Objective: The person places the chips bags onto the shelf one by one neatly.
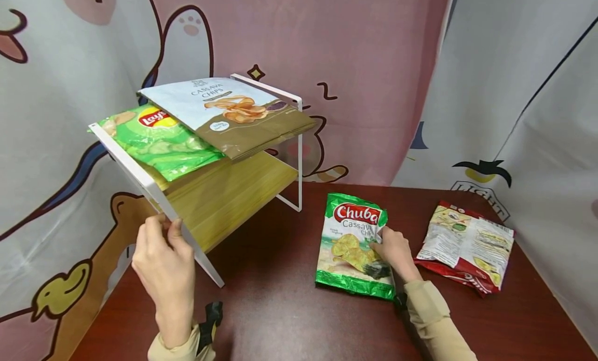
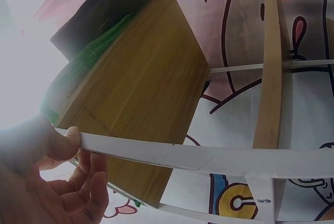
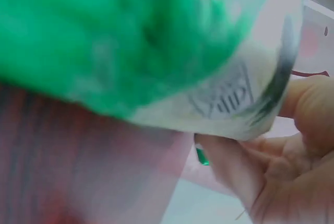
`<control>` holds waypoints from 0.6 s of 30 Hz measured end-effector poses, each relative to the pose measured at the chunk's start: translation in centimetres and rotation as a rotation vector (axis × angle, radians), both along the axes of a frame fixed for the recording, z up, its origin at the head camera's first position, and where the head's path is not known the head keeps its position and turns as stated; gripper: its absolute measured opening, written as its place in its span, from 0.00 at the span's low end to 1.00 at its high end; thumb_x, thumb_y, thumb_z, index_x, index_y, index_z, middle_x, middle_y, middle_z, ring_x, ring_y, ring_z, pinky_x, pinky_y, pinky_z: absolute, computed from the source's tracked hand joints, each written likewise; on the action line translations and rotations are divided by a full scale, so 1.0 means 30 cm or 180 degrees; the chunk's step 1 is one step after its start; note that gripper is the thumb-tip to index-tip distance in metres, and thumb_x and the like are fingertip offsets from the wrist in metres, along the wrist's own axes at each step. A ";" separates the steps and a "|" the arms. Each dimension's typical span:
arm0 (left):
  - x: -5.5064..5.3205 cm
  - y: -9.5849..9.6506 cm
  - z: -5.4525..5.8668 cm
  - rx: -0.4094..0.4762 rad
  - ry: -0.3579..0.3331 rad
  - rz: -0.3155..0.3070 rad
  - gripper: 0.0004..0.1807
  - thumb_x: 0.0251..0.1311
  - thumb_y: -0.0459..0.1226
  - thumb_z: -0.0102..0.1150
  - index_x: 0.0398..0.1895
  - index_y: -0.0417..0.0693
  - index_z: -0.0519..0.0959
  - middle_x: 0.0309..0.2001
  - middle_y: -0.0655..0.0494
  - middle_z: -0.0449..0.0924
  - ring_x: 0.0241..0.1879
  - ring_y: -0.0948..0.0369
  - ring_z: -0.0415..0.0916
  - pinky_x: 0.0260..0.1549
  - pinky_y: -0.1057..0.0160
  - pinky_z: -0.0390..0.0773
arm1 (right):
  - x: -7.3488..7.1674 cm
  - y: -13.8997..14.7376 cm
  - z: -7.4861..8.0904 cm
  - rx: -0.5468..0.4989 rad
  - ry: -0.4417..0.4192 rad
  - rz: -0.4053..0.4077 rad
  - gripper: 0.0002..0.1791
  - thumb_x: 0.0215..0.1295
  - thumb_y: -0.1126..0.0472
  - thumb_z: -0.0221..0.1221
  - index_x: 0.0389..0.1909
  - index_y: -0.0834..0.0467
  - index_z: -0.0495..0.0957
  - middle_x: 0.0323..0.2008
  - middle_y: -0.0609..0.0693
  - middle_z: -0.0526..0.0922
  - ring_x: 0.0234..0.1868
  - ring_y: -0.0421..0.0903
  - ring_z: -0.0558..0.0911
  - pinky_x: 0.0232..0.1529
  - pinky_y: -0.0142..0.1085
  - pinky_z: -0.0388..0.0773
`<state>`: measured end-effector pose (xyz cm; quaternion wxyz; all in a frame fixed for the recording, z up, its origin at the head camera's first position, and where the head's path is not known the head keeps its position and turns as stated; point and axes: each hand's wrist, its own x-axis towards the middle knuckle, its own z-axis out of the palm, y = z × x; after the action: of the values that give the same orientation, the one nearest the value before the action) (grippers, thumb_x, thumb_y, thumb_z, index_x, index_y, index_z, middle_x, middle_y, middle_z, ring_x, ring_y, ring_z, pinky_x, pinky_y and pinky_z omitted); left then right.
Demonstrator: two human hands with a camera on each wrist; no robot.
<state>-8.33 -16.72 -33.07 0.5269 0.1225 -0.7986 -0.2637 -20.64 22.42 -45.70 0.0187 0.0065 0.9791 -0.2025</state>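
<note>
My right hand (image 1: 396,251) grips a green-and-white bag of Chuba cassava chips (image 1: 348,241) by its right edge, thumb on the printed front. In the right wrist view the bag (image 3: 172,41) looms close and blurred, its edge between thumb and fingers (image 3: 229,169). On the left, my left hand (image 1: 163,267) pinches the white front post of a two-tier shelf rack (image 1: 198,254). The left wrist view has the thumb (image 2: 67,143) over the white bar and the fingers curled beneath. A green Lay's bag (image 1: 163,148) and a brown-and-white cassava chips bag (image 1: 252,135) overlap on the top tier.
A red-and-white snack bag (image 1: 472,241) lies back-side up on the dark red table (image 1: 280,309), right of my right hand. The rack's lower wooden board (image 1: 233,200) slopes beneath the top tier. Printed cloth (image 1: 355,91) hangs behind and on both sides.
</note>
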 end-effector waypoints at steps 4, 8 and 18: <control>-0.001 0.001 0.000 0.0005 0.0002 -0.0005 0.15 0.65 0.37 0.54 0.33 0.28 0.72 0.26 0.34 0.72 0.23 0.41 0.70 0.23 0.47 0.65 | 0.010 0.002 -0.006 -0.0185 0.0413 0.0149 0.12 0.58 0.62 0.61 0.40 0.66 0.77 0.34 0.64 0.83 0.32 0.58 0.81 0.36 0.55 0.73; -0.002 0.000 0.000 0.0005 0.0004 -0.0015 0.14 0.64 0.35 0.54 0.33 0.27 0.72 0.27 0.34 0.73 0.23 0.41 0.70 0.24 0.47 0.65 | 0.015 0.008 -0.009 -0.0538 0.0706 0.0233 0.12 0.61 0.65 0.59 0.44 0.63 0.77 0.38 0.62 0.84 0.33 0.55 0.81 0.36 0.51 0.74; -0.002 0.002 0.004 0.0018 -0.0005 -0.0006 0.12 0.64 0.34 0.55 0.32 0.28 0.72 0.26 0.34 0.72 0.24 0.40 0.71 0.24 0.45 0.66 | 0.014 0.014 0.007 -0.1443 0.1618 0.0741 0.10 0.58 0.72 0.61 0.42 0.63 0.80 0.34 0.59 0.86 0.31 0.26 0.75 0.28 0.25 0.70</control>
<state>-8.39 -16.67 -32.95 0.5258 0.1235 -0.7983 -0.2664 -20.24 22.85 -45.49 -0.2016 -0.1599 0.8769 -0.4061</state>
